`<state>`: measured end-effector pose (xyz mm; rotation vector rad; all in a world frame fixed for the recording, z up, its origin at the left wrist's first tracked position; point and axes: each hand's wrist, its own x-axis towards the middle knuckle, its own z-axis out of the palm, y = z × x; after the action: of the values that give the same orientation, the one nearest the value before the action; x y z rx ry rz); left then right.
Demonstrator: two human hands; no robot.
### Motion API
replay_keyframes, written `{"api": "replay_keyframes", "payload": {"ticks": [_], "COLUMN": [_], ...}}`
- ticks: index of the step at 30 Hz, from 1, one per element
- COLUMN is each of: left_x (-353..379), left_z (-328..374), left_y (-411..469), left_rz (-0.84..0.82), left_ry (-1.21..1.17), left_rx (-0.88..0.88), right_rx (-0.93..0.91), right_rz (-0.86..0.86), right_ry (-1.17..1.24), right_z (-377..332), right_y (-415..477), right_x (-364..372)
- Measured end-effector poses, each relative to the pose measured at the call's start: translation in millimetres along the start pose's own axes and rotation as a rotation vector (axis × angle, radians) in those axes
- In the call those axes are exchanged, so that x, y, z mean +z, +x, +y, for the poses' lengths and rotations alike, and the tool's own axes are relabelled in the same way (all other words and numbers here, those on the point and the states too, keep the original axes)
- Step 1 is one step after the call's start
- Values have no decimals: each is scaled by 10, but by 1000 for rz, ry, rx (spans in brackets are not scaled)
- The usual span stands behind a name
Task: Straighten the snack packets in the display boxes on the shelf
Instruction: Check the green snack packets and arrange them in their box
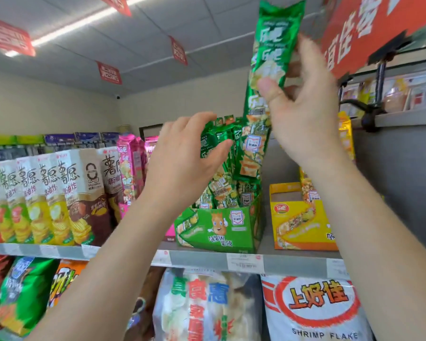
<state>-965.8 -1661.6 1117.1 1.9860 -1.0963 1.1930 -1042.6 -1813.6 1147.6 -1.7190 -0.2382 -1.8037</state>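
- Bare forearms (pixel 113 267) rise from the bottom edge toward a grey metal shelf (pixel 202 260).
- Tall white cardboard crisp boxes (pixel 47 193) stand in a row at the shelf's left, with slim pink foil packets (pixel 130 168) just beside them.
- Left hand (pixel 190 153) is at the tops of the slim green foil packets (pixel 221 190), which stand leaning in a green cardboard display box (pixel 219 230). Its fingers (pixel 202 119) curl over their upper ends and the thumb presses at the front, gripping them.
- Right hand (pixel 303 99) holds one long green foil packet (pixel 273 57) raised above the same box, nearly upright. The thumb and fingers pinch its middle, and its lower end reaches the packets in the box.
- Well to the right on the shelf stands a yellow cardboard display box (pixel 303 225).
- Below it lies a large white shrimp-flake bag (pixel 312 311).
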Motion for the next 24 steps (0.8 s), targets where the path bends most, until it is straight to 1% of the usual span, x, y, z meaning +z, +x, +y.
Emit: {"api": "replay_keyframes", "payload": {"ticks": [2,5,8,12,15,17,20,22,23,24], "left_x": [32,48,61,67,83,113,147,163,170,177], "left_z": [3,10,-10,-6,13,32,41,22,9,1], "left_y": [-2,-30,-11,71,149,178,181,164,152,144], "left_rz": [-6,34,39,18,-52,-82,-44,37,74,98], "left_ry": [-24,-134,-206,-241,-222,-163,-65,-50,-63,-82], "left_rx": [2,-10,-46,-44,-17,16,19,-11,-33,-53], "right_rx": [61,160,225,296,307,286,243,255,321,411], "right_rz": [-82,-252,-421,-552,-664,-696,-760,-856,-888,-879], "right_ry": [-54,-127,-217,-252,-311,-349,-416,-395,-308,-193], "right_z": [89,238,358,430,442,434,385,385,393,402], "right_y": [-64,-213,-342,-369,-394,-420,-400,-371,-356,-345], "right_x": [95,212,259,220,189,181,153,89,40,-11]}}
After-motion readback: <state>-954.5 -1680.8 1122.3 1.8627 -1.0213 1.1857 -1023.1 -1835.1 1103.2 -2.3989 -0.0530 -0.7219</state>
